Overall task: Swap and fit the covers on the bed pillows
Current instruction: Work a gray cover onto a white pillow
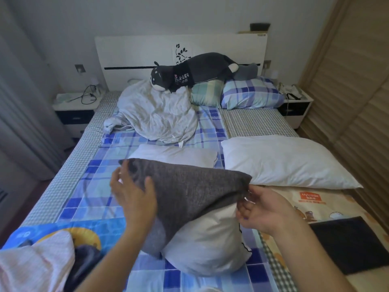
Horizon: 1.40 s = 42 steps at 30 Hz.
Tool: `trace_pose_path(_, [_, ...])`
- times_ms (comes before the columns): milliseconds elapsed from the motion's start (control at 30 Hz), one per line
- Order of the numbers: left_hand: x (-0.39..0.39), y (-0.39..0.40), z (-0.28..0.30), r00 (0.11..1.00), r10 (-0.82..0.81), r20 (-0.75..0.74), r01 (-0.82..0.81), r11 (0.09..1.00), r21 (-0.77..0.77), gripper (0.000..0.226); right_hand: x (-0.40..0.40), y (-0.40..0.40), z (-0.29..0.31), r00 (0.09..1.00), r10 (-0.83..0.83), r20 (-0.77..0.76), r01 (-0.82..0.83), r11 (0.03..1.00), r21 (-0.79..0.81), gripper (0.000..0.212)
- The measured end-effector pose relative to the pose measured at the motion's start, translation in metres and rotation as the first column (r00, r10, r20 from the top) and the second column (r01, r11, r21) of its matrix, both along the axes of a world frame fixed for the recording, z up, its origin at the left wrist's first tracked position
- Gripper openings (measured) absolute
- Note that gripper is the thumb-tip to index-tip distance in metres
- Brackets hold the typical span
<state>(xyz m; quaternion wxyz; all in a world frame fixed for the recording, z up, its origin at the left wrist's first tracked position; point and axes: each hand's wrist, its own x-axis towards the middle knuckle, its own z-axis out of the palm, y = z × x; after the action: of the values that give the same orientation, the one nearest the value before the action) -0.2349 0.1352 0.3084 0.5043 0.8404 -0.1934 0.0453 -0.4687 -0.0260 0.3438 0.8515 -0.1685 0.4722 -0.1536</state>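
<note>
- Bedroom: blue checked bed point(101, 186), white headboard point(136, 53) far.
- Near centre, pillow point(208, 245) half inside grey cover point(189, 190).
- Left hand point(134, 194) spread flat on cover.
- Right hand point(263, 209) seemingly pinches cover's right corner.

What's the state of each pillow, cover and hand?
grey cover: partly over the near pillow
near pillow: lower part bare
bare pillow: uncovered, lying flat
checked pillow: covered, at headboard
left hand: pressing the cover
right hand: pinching the cover's edge
</note>
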Motion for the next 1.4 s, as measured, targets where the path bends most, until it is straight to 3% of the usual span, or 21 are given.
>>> trace_pose_path(67, [-0.053,0.007,-0.004,0.932,-0.256,0.258,0.267,0.964,-0.008,0.059,0.003,0.002,0.008,0.997,-0.035,0.063,0.034,0.999,0.016,0.005])
trace_pose_path(100, [-0.074,0.009,-0.016,0.866,-0.382,0.322,0.382,0.922,0.066,0.055,0.006,0.006,0.013,0.995,-0.051,0.090,0.050,0.999,0.014,0.006])
trace_pose_path(167, [-0.088,0.004,-0.039,0.755,-0.518,0.403,0.448,0.855,0.260,0.049,0.014,0.015,0.015,0.993,-0.047,0.104,0.048,0.999,-0.004,0.015])
trace_pose_path(300, [-0.061,-0.014,-0.040,0.801,-0.520,0.297,0.396,0.831,0.390,0.047,0.023,0.042,-0.018,0.998,-0.047,-0.044,0.044,0.998,-0.047,0.015])
trace_pose_path(367, [-0.054,-0.019,-0.037,0.740,-0.598,0.307,0.423,0.770,0.478,0.050,0.022,0.045,-0.036,0.989,-0.112,-0.096,0.111,0.994,-0.012,0.016])
trace_pose_path(467, [-0.055,-0.034,-0.027,0.611,-0.701,0.368,0.446,0.689,0.572,0.050,0.024,0.042,-0.041,0.971,-0.236,0.030,0.236,0.972,0.004,0.021])
trace_pose_path(600, [-0.058,-0.049,-0.009,0.590,-0.629,0.506,0.399,0.772,0.494,0.043,0.022,0.033,-0.038,0.969,-0.241,0.063,0.248,0.957,-0.150,0.019])
trace_pose_path(733, [-0.042,-0.025,-0.036,0.545,-0.531,0.649,0.306,0.846,0.436,0.034,0.012,0.003,-0.044,0.929,-0.368,0.042,0.370,0.918,-0.144,0.014])
trace_pose_path(833, [-0.061,0.004,-0.070,0.450,-0.502,0.738,0.348,0.860,0.372,0.026,0.008,-0.012,-0.049,0.962,-0.269,-0.044,0.257,0.949,-0.183,0.017])
trace_pose_path(900, [-0.082,0.015,-0.078,0.361,-0.584,0.727,0.388,0.803,0.452,0.020,0.007,-0.015,-0.044,0.973,-0.149,-0.175,0.096,0.955,-0.280,0.016])
trace_pose_path(967, [-0.094,0.017,-0.082,0.362,-0.680,0.638,0.372,0.733,0.570,0.021,0.010,-0.021,-0.031,0.877,-0.209,-0.432,-0.083,0.820,-0.567,0.015])
trace_pose_path(1033, [-0.095,0.012,-0.089,0.397,-0.729,0.558,0.364,0.683,0.633,0.018,0.020,-0.025,-0.008,0.785,-0.416,-0.459,-0.267,0.441,-0.857,0.020])
trace_pose_path(1067, [-0.094,0.009,-0.092,0.395,-0.749,0.531,0.368,0.659,0.656,0.018,0.028,-0.025,0.004,0.820,-0.353,-0.451,-0.395,0.222,-0.891,0.034])
trace_pose_path(1100, [-0.094,0.006,-0.095,0.383,-0.764,0.519,0.371,0.642,0.671,0.020,0.039,-0.024,0.012,0.804,-0.197,-0.560,-0.567,0.024,-0.823,0.050])
trace_pose_path(1133, [-0.094,0.003,-0.096,0.382,-0.769,0.512,0.375,0.635,0.675,0.022,0.051,-0.020,0.014,0.669,-0.101,-0.737,-0.739,-0.197,-0.644,0.065])
trace_pose_path(1167, [-0.094,0.001,-0.094,0.389,-0.766,0.512,0.381,0.639,0.668,0.023,0.061,-0.016,0.009,0.501,-0.115,-0.858,-0.822,-0.373,-0.430,0.078])
trace_pose_path(1200, [-0.094,0.001,-0.090,0.398,-0.762,0.511,0.396,0.645,0.654,0.021,0.067,-0.016,0.001,0.381,-0.185,-0.906,-0.853,-0.447,-0.268,0.087])
trace_pose_path(1233, [-0.095,0.002,-0.087,0.406,-0.755,0.515,0.418,0.654,0.630,0.017,0.070,-0.019,-0.005,0.321,-0.222,-0.921,-0.888,-0.409,-0.211,0.092])
trace_pose_path(1300, [-0.097,0.012,-0.088,0.439,-0.730,0.524,0.422,0.682,0.597,0.011,0.072,-0.033,-0.014,0.314,-0.162,-0.936,-0.935,-0.226,-0.274,0.077])
trace_pose_path(1367, [-0.091,0.028,-0.104,0.578,-0.684,0.446,0.369,0.706,0.604,0.015,0.073,-0.040,-0.015,0.297,-0.112,-0.948,-0.952,-0.119,-0.284,0.049])
trace_pose_path(1400, [-0.081,0.036,-0.116,0.676,-0.620,0.397,0.329,0.737,0.591,0.018,0.074,-0.038,-0.015,0.329,-0.131,-0.935,-0.943,-0.089,-0.320,0.047])
